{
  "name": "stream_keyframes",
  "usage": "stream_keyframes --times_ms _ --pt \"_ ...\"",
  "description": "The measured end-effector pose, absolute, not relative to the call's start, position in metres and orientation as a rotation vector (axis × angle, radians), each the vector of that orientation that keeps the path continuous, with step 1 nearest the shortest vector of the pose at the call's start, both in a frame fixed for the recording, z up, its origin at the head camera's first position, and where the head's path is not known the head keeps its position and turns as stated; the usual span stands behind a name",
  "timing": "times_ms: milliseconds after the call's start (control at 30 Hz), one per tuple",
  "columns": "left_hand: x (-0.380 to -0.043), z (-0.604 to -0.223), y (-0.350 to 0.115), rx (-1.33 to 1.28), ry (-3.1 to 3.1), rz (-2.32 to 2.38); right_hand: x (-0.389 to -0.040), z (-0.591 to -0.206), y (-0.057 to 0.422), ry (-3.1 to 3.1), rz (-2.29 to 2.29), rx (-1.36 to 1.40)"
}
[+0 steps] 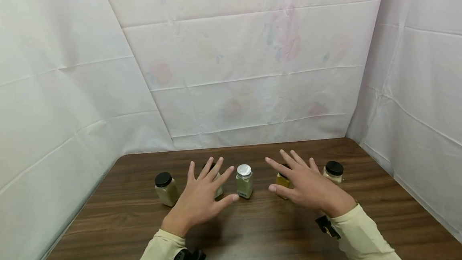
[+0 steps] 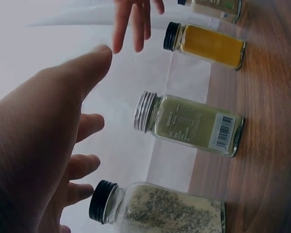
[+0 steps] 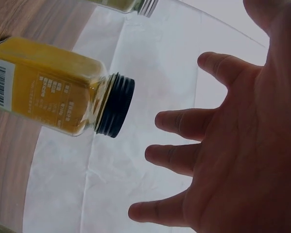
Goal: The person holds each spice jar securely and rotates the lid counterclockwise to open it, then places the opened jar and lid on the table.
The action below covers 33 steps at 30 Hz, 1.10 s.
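My left hand hovers with spread fingers above a black-capped jar of speckled seasoning, partly hidden behind it in the head view. My right hand, fingers also spread, is over a black-capped jar of yellow powder. Neither hand holds anything. Between them stands a jar of green powder with a silver cap, its barcode label showing in the left wrist view. A black-capped jar of brownish powder stands left of my left hand. Beyond my right wrist is another black-capped jar with pale contents.
The jars stand upright in a row across the dark wood-grain table. White sheeting with faint floral prints hangs behind the table's far edge, and more white sheeting encloses the sides.
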<state>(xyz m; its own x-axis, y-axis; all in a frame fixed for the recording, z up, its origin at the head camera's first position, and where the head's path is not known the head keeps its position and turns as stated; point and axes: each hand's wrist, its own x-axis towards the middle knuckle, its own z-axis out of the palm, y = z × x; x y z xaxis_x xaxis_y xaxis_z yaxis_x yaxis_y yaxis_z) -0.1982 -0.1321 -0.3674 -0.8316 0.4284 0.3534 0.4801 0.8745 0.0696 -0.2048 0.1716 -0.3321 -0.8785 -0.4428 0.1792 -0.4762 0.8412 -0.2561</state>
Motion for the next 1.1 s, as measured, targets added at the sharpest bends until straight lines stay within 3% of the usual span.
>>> stream_keyframes --times_ms 600,1100 --pt "-0.201 -0.371 -0.116 -0.803 -2.47 -0.182 -0.202 -0.328 0.179 -2.884 0.476 0.707" --pt "-0.201 -0.384 -0.091 -1.024 -2.197 -0.26 -0.2 -0.346 0.193 -2.757 0.483 0.731"
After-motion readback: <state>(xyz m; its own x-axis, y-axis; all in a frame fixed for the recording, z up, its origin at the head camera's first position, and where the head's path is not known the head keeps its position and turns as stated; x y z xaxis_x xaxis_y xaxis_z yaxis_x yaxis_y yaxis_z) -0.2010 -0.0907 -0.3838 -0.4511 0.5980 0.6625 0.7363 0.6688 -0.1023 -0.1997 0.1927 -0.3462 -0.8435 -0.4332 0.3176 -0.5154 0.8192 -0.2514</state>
